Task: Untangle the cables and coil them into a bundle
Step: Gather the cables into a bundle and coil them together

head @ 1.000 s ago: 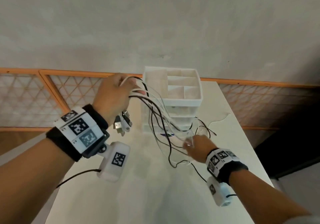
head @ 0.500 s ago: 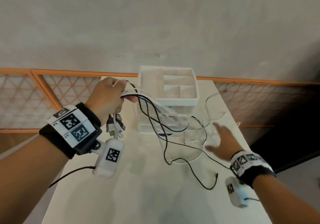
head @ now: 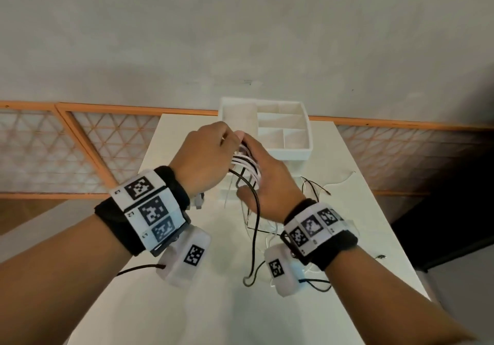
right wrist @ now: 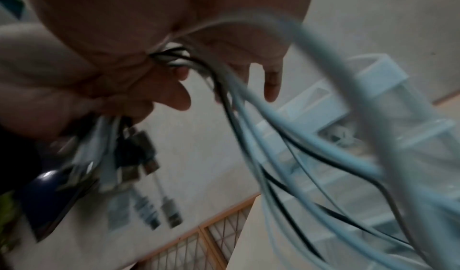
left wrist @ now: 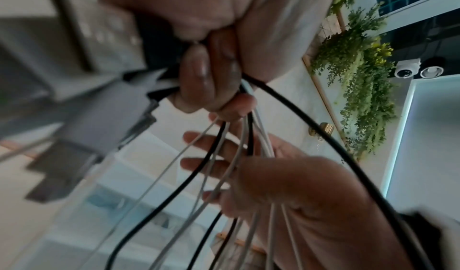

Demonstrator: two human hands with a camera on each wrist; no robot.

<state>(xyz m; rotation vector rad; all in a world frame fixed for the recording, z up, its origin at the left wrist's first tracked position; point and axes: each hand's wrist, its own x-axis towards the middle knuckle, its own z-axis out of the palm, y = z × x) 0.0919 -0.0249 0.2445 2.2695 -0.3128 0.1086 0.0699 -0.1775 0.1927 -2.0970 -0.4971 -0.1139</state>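
A bunch of white and black cables (head: 244, 164) is held up in front of the white organizer. My left hand (head: 208, 155) grips the bunch in a fist, fingers curled round the strands (left wrist: 211, 81). USB plugs (right wrist: 139, 156) dangle below that fist. My right hand (head: 267, 181) lies right beside it with fingers straight, and the strands (left wrist: 224, 166) run across its palm. One black cable (head: 255, 237) hangs from the hands down to the table and ends in a loop. The right wrist view is blurred.
A white compartment organizer (head: 291, 152) stands on the white table (head: 213, 304) just behind the hands. Loose thin cable ends (head: 315, 187) trail on the table to the right. An orange lattice railing (head: 80, 152) runs behind the table.
My right hand has come up from the table's right side to the left hand, and cables now cross its palm. The left hand has shifted toward the middle, still gripping the bunch.
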